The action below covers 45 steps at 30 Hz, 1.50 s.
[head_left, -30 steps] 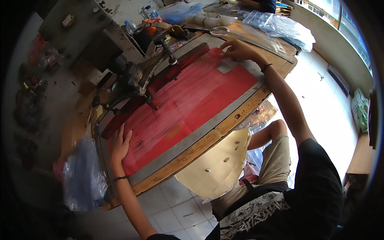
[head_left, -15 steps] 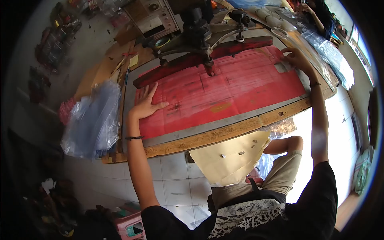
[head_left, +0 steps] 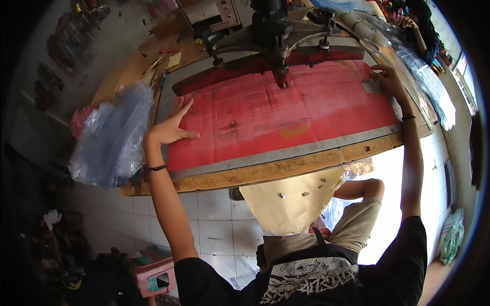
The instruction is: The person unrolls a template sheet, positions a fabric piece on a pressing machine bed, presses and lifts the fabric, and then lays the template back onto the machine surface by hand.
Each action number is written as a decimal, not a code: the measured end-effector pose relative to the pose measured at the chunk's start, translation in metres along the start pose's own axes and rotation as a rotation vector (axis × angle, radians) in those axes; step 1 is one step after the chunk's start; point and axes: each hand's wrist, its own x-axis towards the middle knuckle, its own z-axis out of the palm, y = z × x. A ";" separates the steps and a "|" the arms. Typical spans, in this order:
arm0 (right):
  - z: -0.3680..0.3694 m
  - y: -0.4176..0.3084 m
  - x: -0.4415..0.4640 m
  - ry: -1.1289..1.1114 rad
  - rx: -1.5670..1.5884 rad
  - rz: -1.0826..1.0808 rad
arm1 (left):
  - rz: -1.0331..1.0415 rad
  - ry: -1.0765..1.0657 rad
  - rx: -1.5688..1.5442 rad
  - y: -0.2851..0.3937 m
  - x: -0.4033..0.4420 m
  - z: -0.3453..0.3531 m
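Note:
A large red sheet [head_left: 255,120] lies on a grey metal plate [head_left: 286,153], with dark lines and a yellowish smear on its face. My left hand [head_left: 171,128] is at the sheet's left edge, fingers and thumb spread. Over the right end of the sheet, my right hand [head_left: 389,84] has bent fingers, with thumb and forefinger a little apart beside a grey patch. Whether it touches the sheet is hard to tell. A long red-stained bar [head_left: 224,75] runs along the sheet's far edge, below a dark machine head [head_left: 280,38].
Clear plastic sheets [head_left: 115,135] hang over the table's left side. More plastic [head_left: 429,84] lies at the right, near another person's hand [head_left: 408,23]. A wooden rail [head_left: 265,174] forms the front edge. Yellowish card [head_left: 291,204] sits above my lap; a pink stool [head_left: 155,275] stands lower left.
My left hand has slid left, from over the red sheet towards its edge. My right hand stays near the right end. The whole view has shifted slightly.

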 end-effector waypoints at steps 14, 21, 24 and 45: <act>0.013 -0.011 0.000 0.170 -0.132 -0.030 | 0.008 0.137 -0.164 -0.006 0.007 0.002; 0.007 0.011 0.014 0.196 -0.153 -0.066 | 0.034 0.091 0.024 -0.010 0.008 0.003; 0.009 0.017 0.016 0.213 -0.136 -0.056 | 0.012 0.099 0.024 -0.010 0.006 0.000; 0.008 -0.004 0.000 0.098 -0.112 -0.097 | 0.003 0.140 -0.041 -0.014 0.010 0.005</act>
